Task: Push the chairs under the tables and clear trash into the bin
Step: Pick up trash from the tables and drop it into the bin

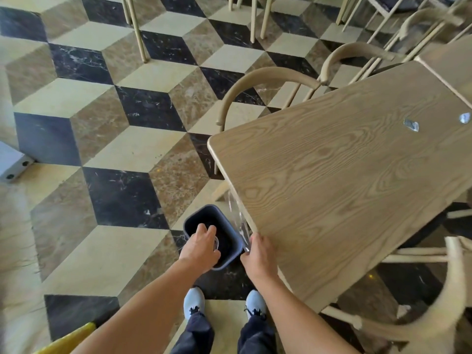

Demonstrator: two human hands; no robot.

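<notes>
A small dark grey bin (238,249) stands on the floor beside the near corner of a light wooden table (344,190). My left hand (200,247) hovers over the bin's mouth, shut on a clear plastic cup (216,243). My right hand (259,254) is at the table's edge, gripping a clear plastic wrapper (238,218) that hangs along the edge above the bin. Two small crumpled foil scraps (411,124) (464,118) lie on the far part of the tabletop. Wooden chairs with curved backs (258,84) (355,51) are tucked along the table's far side.
Another curved-back chair (434,320) stands at the near right, partly under the table. A second table (449,65) joins at the top right. More chair legs (139,34) stand at the top. A white box (11,164) sits at the left, a yellow object (69,338) at the bottom left.
</notes>
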